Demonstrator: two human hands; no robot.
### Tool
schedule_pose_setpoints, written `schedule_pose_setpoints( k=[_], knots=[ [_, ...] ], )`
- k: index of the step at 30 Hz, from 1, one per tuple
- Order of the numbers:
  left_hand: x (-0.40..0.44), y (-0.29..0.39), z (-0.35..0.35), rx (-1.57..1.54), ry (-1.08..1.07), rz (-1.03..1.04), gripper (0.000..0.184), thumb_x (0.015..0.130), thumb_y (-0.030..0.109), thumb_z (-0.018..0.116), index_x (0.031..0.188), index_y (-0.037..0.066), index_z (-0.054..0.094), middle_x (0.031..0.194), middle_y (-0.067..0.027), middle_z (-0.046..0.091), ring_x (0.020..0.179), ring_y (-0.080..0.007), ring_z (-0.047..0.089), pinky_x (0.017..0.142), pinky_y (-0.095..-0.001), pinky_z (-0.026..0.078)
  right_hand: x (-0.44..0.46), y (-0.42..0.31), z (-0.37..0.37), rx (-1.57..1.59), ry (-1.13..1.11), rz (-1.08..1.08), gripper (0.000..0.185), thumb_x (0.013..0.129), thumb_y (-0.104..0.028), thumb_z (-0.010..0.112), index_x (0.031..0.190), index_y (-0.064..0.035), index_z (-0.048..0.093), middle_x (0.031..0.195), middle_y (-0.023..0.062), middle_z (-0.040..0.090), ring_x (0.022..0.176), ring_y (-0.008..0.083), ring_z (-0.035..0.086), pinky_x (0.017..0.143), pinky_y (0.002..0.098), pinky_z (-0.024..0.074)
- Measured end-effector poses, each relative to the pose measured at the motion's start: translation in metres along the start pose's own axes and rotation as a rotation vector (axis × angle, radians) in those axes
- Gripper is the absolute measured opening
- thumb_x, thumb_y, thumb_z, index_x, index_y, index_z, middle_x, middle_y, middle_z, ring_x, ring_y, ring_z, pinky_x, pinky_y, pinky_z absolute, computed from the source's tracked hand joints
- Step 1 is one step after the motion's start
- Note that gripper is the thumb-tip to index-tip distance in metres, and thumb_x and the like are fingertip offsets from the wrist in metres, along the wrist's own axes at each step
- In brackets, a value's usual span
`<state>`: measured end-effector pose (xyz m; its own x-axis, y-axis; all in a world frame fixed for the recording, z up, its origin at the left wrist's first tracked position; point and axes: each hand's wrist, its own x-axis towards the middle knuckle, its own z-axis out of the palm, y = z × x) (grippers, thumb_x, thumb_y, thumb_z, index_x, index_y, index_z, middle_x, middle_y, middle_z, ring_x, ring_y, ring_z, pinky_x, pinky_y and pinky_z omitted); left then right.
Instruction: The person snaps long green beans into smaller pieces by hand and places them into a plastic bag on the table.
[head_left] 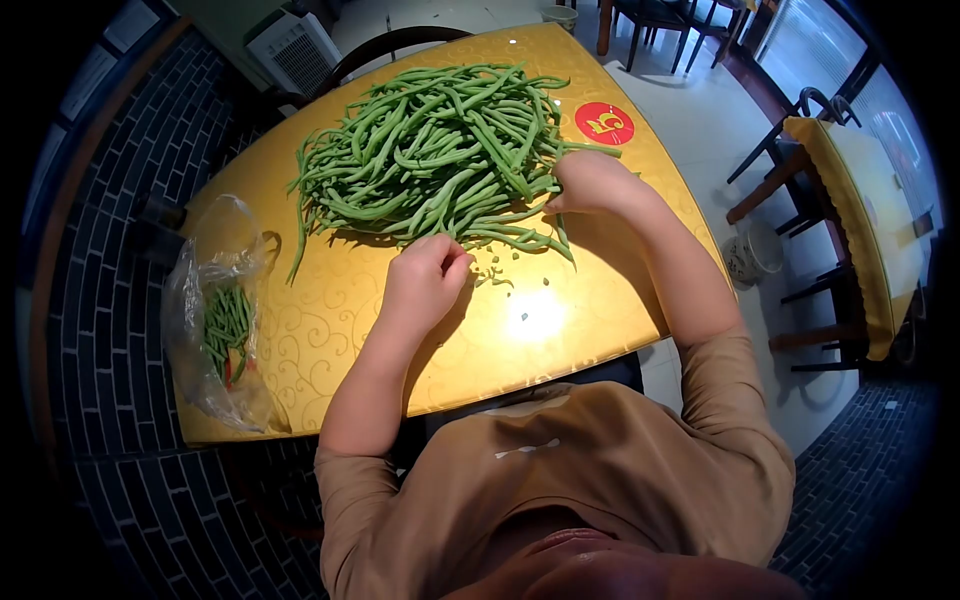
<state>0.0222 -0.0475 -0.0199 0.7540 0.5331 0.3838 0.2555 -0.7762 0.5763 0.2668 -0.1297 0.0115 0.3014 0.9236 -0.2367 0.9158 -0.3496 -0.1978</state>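
Observation:
A big heap of long green beans (430,150) lies across the far half of the table. At its near edge is my left hand (428,280), closed with thumb and fingers pressed together; whatever they pinch is hidden. My right hand (595,182) reaches into the right side of the heap. Its fingers curl round a green bean there, partly hidden by the hand. Small snapped-off bean ends (495,277) are scattered on the table just right of my left hand. To the left stands a clear plastic bag (190,300) with short bean pieces (227,325) inside.
The table (330,330) has a shiny gold patterned cover with a round red sticker (605,123) near its right edge. A chair back (400,40) is at the far side. On the right are a bin (755,252) and another table (850,190) with chairs.

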Motion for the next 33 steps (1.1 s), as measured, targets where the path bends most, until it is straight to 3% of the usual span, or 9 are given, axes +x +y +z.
schedule_pose_setpoints(
  k=[9,12,15,20,24,26,27,29,33],
  knots=[
    [0.000,-0.001,-0.002,0.014,0.055,0.079,0.006,0.076,0.006,0.064,0.078,0.001,0.061,0.069,-0.0103,0.060,0.059,-0.0210,0.057,0.054,-0.0280,0.045,-0.005,-0.002,0.000,-0.026,-0.022,0.039,0.027,0.069,-0.022,0.065,0.077,0.0034,0.064,0.075,0.0210,0.062,0.073,0.0340,0.061,0.066,0.0404,0.0483],
    [0.001,0.002,-0.004,-0.022,0.064,0.069,0.005,0.076,0.006,0.061,0.078,0.002,0.061,0.073,-0.0117,0.061,0.065,-0.0265,0.059,0.058,-0.0321,0.048,-0.004,0.008,-0.013,0.038,0.038,0.064,0.027,0.070,-0.023,0.063,0.076,0.0040,0.062,0.070,0.0195,0.061,0.067,0.0314,0.061,0.063,0.0383,0.0485],
    [0.002,0.006,-0.005,-0.091,0.099,0.072,0.006,0.077,0.004,0.059,0.082,0.002,0.062,0.074,-0.0109,0.062,0.063,-0.0223,0.059,0.057,-0.0294,0.047,-0.018,0.020,-0.032,0.290,0.161,0.067,0.028,0.071,-0.023,0.061,0.075,0.0043,0.061,0.062,0.0165,0.060,0.058,0.0256,0.061,0.056,0.0350,0.0481],
    [-0.001,0.004,-0.003,-0.430,-0.054,-0.128,0.014,0.080,0.004,0.058,0.092,0.003,0.064,0.074,-0.0044,0.061,0.060,-0.0094,0.056,0.054,-0.0222,0.044,-0.043,0.013,-0.047,0.281,0.010,-0.114,0.025,0.074,-0.022,0.060,0.069,0.0030,0.056,0.057,0.0126,0.057,0.052,0.0202,0.057,0.050,0.0316,0.0449],
    [-0.003,0.009,-0.010,-0.743,-0.291,-0.232,0.022,0.085,0.006,0.056,0.106,-0.001,0.059,0.077,-0.0024,0.059,0.057,-0.0071,0.052,0.048,-0.0185,0.041,-0.058,0.000,-0.041,0.290,0.178,-0.617,0.021,0.073,-0.022,0.064,0.071,-0.0016,0.059,0.054,0.0104,0.052,0.049,0.0200,0.053,0.047,0.0318,0.0391],
    [-0.003,0.018,-0.011,-0.924,-0.262,-0.250,0.029,0.086,0.007,0.056,0.114,0.000,0.054,0.077,-0.0026,0.058,0.057,-0.0074,0.051,0.049,-0.0185,0.041,-0.061,-0.028,-0.037,0.515,0.091,-0.651,0.022,0.073,-0.023,0.067,0.075,-0.0026,0.060,0.059,0.0107,0.055,0.050,0.0211,0.053,0.048,0.0312,0.0397],
    [-0.003,0.023,-0.012,-1.011,-0.247,-0.257,0.032,0.086,0.007,0.056,0.117,0.000,0.052,0.078,-0.0028,0.058,0.058,-0.0075,0.051,0.049,-0.0185,0.040,-0.052,-0.039,-0.018,0.511,0.254,-0.706,0.020,0.073,-0.022,0.067,0.077,-0.0039,0.061,0.062,0.0087,0.058,0.049,0.0193,0.053,0.047,0.0293,0.0402],
    [-0.003,0.021,-0.013,-1.138,-0.165,-0.255,0.029,0.086,0.009,0.058,0.114,0.002,0.052,0.080,-0.0028,0.057,0.061,-0.0067,0.052,0.051,-0.0183,0.040,-0.045,-0.063,0.006,0.648,0.278,-0.639,0.031,0.073,-0.033,0.066,0.081,-0.0028,0.064,0.062,0.0158,0.058,0.056,0.0298,0.056,0.054,0.0364,0.0441],
    [0.004,0.002,-0.014,-1.333,0.004,-0.281,0.013,0.091,0.009,0.050,0.100,0.001,0.053,0.072,-0.0071,0.057,0.056,-0.0088,0.048,0.050,-0.0179,0.038,-0.034,-0.069,0.019,0.915,0.153,-0.481,0.031,0.072,-0.033,0.071,0.080,-0.0037,0.064,0.064,0.0096,0.060,0.052,0.0194,0.056,0.052,0.0298,0.0443]
  ],
)
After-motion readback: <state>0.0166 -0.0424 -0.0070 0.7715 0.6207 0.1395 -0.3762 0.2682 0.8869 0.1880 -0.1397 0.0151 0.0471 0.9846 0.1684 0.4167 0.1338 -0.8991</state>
